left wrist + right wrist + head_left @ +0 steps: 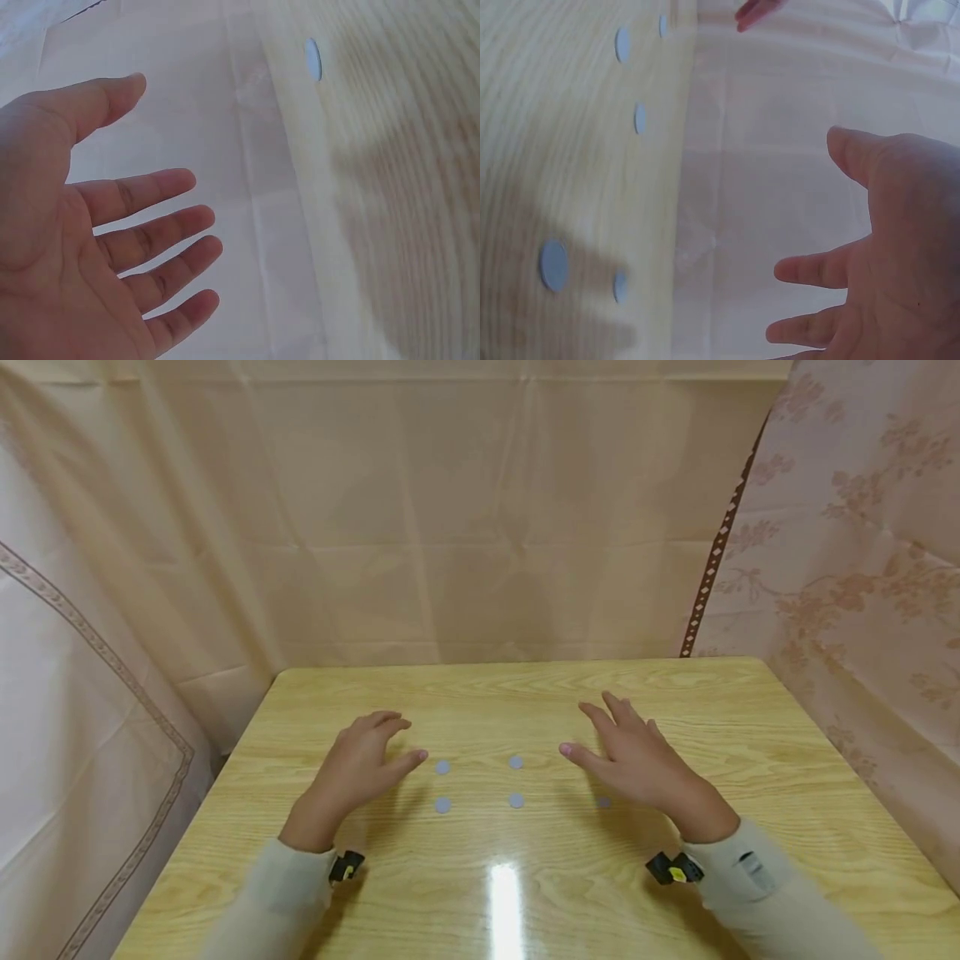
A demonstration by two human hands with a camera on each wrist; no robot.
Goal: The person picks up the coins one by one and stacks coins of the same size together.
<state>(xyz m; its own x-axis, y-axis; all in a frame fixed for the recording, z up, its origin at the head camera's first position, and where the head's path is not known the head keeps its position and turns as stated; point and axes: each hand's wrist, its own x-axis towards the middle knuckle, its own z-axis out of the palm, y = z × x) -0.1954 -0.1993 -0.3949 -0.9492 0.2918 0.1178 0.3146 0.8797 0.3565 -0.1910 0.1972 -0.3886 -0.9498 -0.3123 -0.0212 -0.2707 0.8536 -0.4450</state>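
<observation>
A person's two bare hands reach over a light wood-grain table (495, 706), seen from head height. Both are relaxed and grasp nothing: the left hand (360, 768) and the right hand (637, 764) are raised above the surface, fingers apart and gently bent, thumbs pointing inward toward each other.

Small, flat, pale grey-blue discs lie on the table between and beneath the hands. Five show from the head: a far left disc (442, 767) just beside the left thumb tip, a near left disc (443, 805) below it, a far middle disc (516, 762), a near middle disc (516, 800), and a right disc (603, 802) in the shadow under the right hand. All are apart from one another.

The left wrist view shows an open palm and one disc; the right wrist view shows five discs, with fingertips of the other hand at the top edge.

Cream sleeves (765, 872) cover the forearms, and a small black-and-yellow device (675, 868) sits at each wrist. Behind hangs a beige cloth (465, 510) — to the right, a pink floral cloth (862, 568); to the left, a whitish cloth (67, 693) with a patterned band.
</observation>
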